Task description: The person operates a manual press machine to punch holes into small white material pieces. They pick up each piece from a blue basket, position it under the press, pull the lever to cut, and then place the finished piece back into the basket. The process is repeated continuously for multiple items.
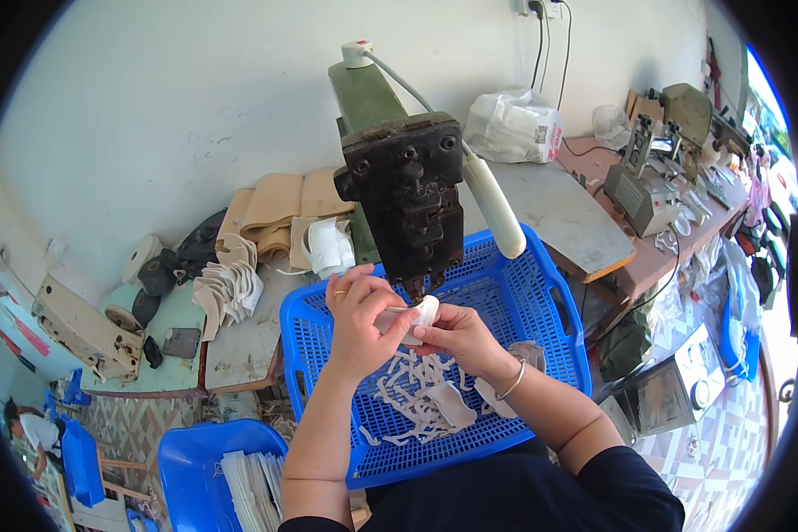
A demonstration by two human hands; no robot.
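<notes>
Both my hands hold a small white curved piece of sheet material (426,310), close under the dark metal head (410,199) of a green machine. My left hand (362,310) grips its left side with bent fingers; a ring is on one finger. My right hand (461,337) pinches its lower right edge between thumb and fingers, and a bangle circles that wrist. Where the piece meets the machine's tip is partly hidden by my fingers. Below lies a blue plastic basket (566,341) with many narrow white offcut strips (403,399) and a few larger pale pieces (452,404).
A pale lever handle (495,208) hangs right of the machine head. Stacked curved pieces (226,288) and tan sheets (284,208) lie on the left bench. At lower left stands a blue tub (182,470) with white strips. Another machine (643,195) sits right; a person (40,434) works far left.
</notes>
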